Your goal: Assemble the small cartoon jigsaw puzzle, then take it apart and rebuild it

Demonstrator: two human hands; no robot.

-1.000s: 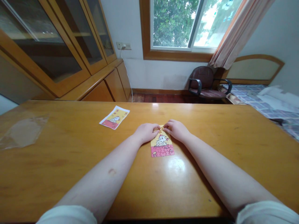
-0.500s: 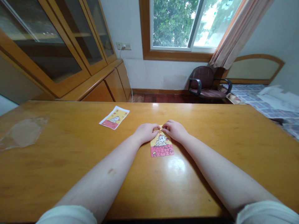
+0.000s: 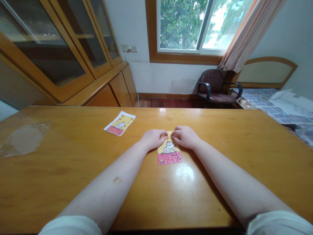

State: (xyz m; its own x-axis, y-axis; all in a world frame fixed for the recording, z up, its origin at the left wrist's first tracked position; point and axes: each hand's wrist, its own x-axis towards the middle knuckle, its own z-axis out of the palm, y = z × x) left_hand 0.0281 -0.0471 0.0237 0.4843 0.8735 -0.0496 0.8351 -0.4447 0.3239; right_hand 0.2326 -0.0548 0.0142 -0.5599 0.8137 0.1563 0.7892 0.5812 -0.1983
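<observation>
A small jigsaw puzzle [image 3: 170, 155] lies flat on the wooden table [image 3: 73, 169], showing a cartoon animal on yellow above a pink band. My left hand [image 3: 153, 138] rests at its upper left corner, and my right hand [image 3: 185, 137] at its upper right. The fingertips of both hands curl onto the top edge and nearly meet there. They hide that part of the puzzle, so I cannot tell whether they pinch a piece. To the upper left lies a printed picture card [image 3: 119, 123] with the same yellow and pink design.
A crumpled clear plastic bag [image 3: 24, 138] lies at the table's left. Behind the table stand a glass-fronted wooden cabinet [image 3: 70, 52] and a dark office chair [image 3: 211, 86]. A bed with a checked cover [image 3: 276, 111] sits at the right.
My right hand has shifted slightly on the puzzle's top edge. My left hand, the puzzle and the picture card look unmoved.
</observation>
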